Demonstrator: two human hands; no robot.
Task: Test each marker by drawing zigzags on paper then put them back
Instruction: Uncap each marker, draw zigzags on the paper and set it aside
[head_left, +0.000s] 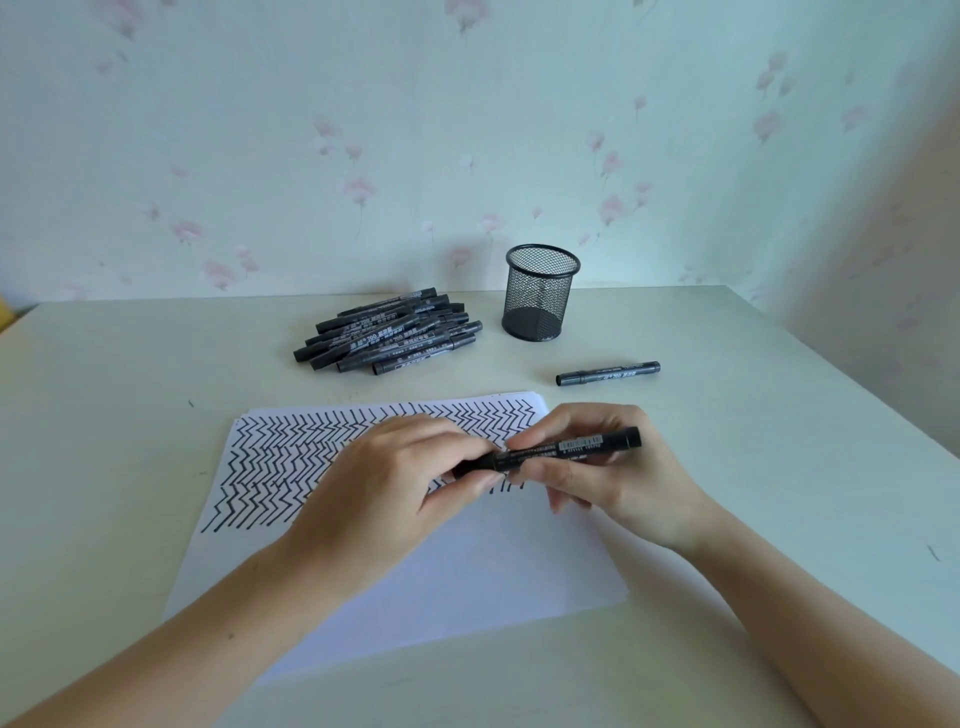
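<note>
A black marker lies level above the white paper, held by both hands. My left hand pinches its left, cap end; my right hand grips the barrel. Rows of black zigzags cover the upper part of the sheet. A pile of several black markers lies behind the paper. One single marker lies alone to the right of the pile. A black mesh pen cup stands upright at the back, and I see no marker in it.
The pale table runs to an edge on the right and meets a flowered wall at the back. A small dark mark is on the table at the right.
</note>
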